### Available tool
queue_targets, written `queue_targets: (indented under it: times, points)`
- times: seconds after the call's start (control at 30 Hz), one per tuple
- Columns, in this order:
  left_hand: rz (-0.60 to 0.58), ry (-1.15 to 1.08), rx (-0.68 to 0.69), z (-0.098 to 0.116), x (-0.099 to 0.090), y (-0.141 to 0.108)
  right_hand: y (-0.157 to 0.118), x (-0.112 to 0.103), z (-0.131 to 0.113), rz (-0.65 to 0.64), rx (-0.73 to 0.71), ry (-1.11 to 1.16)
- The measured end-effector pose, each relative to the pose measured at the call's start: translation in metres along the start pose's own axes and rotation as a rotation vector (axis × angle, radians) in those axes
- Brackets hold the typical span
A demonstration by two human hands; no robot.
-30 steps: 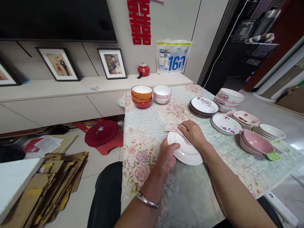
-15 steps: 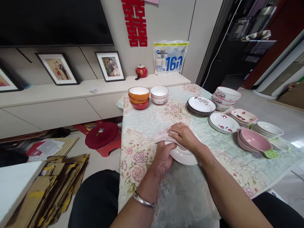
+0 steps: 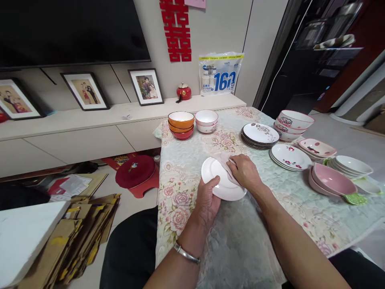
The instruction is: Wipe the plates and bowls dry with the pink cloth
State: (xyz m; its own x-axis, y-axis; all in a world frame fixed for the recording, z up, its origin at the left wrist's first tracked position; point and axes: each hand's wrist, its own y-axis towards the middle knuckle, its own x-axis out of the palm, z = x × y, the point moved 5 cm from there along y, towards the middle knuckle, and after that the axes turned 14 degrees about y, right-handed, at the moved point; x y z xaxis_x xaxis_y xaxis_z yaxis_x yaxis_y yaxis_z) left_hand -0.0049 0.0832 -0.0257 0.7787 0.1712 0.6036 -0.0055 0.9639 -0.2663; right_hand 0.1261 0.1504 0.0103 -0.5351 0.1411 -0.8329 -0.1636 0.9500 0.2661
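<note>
A plain white plate [image 3: 221, 184] is held over the near part of the table. My left hand [image 3: 208, 196] grips its near left rim, thumb on top and the other fingers underneath. My right hand [image 3: 244, 171] is closed on a pale pink cloth [image 3: 225, 161], which lies against the plate's right side. Behind the plate stand a stack of orange and red bowls [image 3: 181, 125] and two white bowls [image 3: 206, 121] with pink rims.
To the right are dark-rimmed plates [image 3: 261, 133], flowered plates [image 3: 290, 156], tall bowls [image 3: 293, 123], pink bowls [image 3: 332, 179] and small white dishes [image 3: 350, 165]. A red stool [image 3: 136, 172] and flattened cardboard [image 3: 87, 228] are left of the flowered tablecloth [image 3: 177, 200].
My right hand and the cloth have moved from the plate's middle to its right side, uncovering more of the plate. My left hand has shifted its hold on the rim. The view has turned slightly left.
</note>
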Motion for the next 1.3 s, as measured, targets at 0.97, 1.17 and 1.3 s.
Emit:
queue_targets:
  times: [0.97, 1.17, 1.3]
  points:
    - [0.071, 0.061, -0.076, -0.002, -0.005, -0.001, 0.004, 0.003, 0.014, -0.078, -0.003, 0.093]
    - [0.124, 0.016, -0.038, -0.004, -0.007, -0.003, 0.004, 0.006, 0.020, -0.053, -0.011, 0.090]
    - [0.075, -0.019, -0.001, -0.001, -0.001, -0.006, 0.004, 0.004, 0.020, 0.030, -0.069, 0.102]
